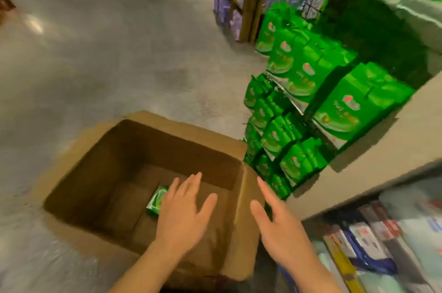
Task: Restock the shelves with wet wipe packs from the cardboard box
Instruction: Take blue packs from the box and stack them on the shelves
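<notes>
I have both hands spread wide and holding nothing: my left hand (184,206) is down inside the cardboard box (134,173), my right hand (275,218) hovers above the box's right wall. The only wet wipe pack (156,200) I can see in there lies flat on the box floor, just beside my left fingertips (175,185) and partly hidden by them.

The risk, as I judge it, is the depth: the pack sits low, so a hurried one-handed pinch on slick film could slip, or my forearm could catch the wall and drag the box. The view is also motion-blurred, so my aim may be off.

The pack's long axis runs from near-left to far-right, its far end angled toward the shelves (294,101) of green packs.
</notes>
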Motion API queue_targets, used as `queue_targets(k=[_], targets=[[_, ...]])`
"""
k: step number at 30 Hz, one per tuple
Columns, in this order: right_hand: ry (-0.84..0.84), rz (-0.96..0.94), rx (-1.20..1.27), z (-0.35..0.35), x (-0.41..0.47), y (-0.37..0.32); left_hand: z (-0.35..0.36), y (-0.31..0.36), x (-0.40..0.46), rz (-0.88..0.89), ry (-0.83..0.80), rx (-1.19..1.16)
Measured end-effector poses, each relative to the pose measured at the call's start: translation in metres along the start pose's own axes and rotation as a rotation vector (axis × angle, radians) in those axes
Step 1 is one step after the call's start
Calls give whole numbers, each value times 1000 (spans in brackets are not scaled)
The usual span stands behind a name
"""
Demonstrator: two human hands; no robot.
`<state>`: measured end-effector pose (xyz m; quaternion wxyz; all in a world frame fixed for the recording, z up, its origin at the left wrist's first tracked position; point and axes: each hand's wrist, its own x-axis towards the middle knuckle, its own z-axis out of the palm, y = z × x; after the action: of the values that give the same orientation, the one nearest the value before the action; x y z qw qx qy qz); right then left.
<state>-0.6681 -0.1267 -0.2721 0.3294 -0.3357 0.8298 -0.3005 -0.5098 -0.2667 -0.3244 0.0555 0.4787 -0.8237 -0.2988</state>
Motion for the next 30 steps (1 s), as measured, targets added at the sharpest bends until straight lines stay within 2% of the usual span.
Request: queue_targets(k=[6, 11, 15, 23, 26, 30], targets=[[-156, -112, -160, 75, 47, -44, -44, -108, 21, -262, -43, -62], [-251, -128, -235, 139, 87, -70, -64, -164, 42, -338, -60, -105], [-310, -25, -286, 193, 125, -76, -62, -204, 69, -381, -104, -121], [-394, 149, -509, 325, 205, -13, -45, -260, 126, -360, -197, -140], [-422, 214, -572, 371, 233, 14, -40, -275, 139, -353, -180, -166], [-418, 156, -708, 411, 268, 36, -35, -291, 147, -369, -209, -192]])
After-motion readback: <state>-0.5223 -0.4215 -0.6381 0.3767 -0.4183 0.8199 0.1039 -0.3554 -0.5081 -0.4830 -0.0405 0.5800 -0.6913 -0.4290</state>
